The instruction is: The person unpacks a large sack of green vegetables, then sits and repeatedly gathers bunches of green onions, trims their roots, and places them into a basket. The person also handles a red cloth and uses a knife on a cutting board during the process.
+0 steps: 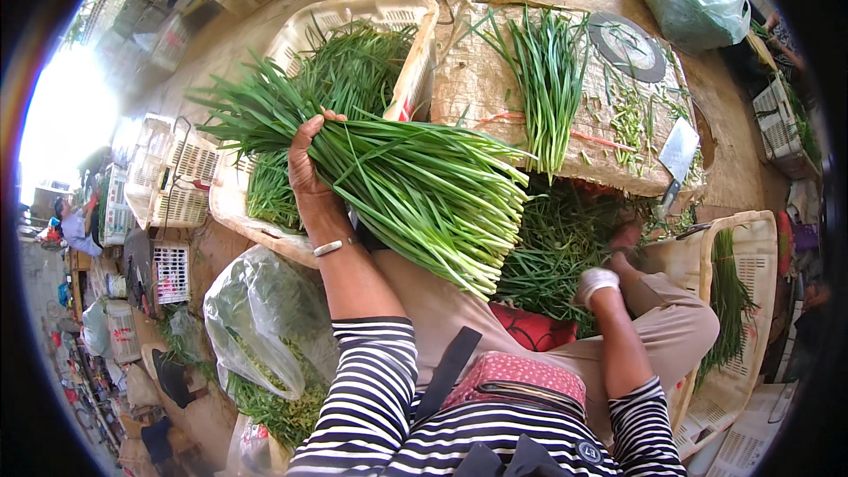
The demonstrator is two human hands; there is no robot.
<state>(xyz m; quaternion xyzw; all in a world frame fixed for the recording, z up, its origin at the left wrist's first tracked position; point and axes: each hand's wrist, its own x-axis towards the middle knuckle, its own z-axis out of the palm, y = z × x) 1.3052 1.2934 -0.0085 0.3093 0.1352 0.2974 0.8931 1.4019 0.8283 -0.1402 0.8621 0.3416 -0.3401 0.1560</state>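
My left hand [310, 152] is closed around a thick bundle of green garlic chives [424, 179], held up with the pale cut ends to the right. Behind it, more loose chives [361, 59] fill a cream plastic crate [419, 33]. My right hand [599, 281], partly wrapped in white, hangs low by my leg beside a heap of leaves [556, 245]; its fingers are mostly hidden. On the covered board [470, 73] lie a smaller chive bunch [550, 93], red ties [599, 140], a round grey-rimmed disc [628, 46], cut scraps and a cleaver [678, 149].
A second cream crate [748, 278] with a chive bundle [725, 298] stands at the right. A clear plastic bag [265, 305] of greens is at the lower left. A filled pale bag [692, 3] sits behind the board. Another person [79, 225] is at the far left.
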